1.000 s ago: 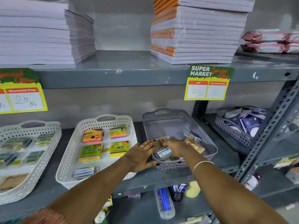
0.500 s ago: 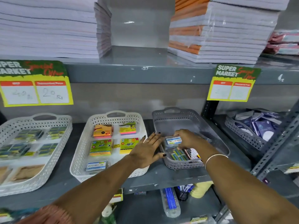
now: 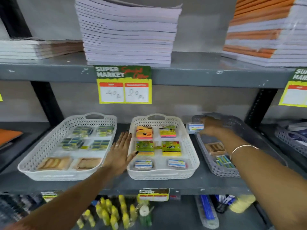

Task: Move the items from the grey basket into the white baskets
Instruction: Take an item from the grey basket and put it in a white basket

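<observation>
The grey basket (image 3: 216,170) stands at the right of the middle shelf, holding a brown pack (image 3: 214,147) and a blue-green pack (image 3: 224,161). My right hand (image 3: 211,126) grips a small clear box with a blue-and-white label (image 3: 195,127), lifted above the gap between the grey basket and the middle white basket (image 3: 191,156). That white basket holds sticky-note packs and two similar small boxes at its front. My left hand (image 3: 122,150) lies open and flat against its left rim. The left white basket (image 3: 33,161) holds dark packs and brown packs.
Stacks of notebooks (image 3: 127,34) sit on the upper shelf, with price tags (image 3: 124,85) hanging from its edge. Another grey basket (image 3: 292,140) stands at the far right. Yellow bottles (image 3: 109,211) and stationery fill the lower shelf.
My right hand has lifted the small box out of the grey basket and carried it left. My left hand has shifted from the grey basket's rim to the white basket's left side. The view panned left.
</observation>
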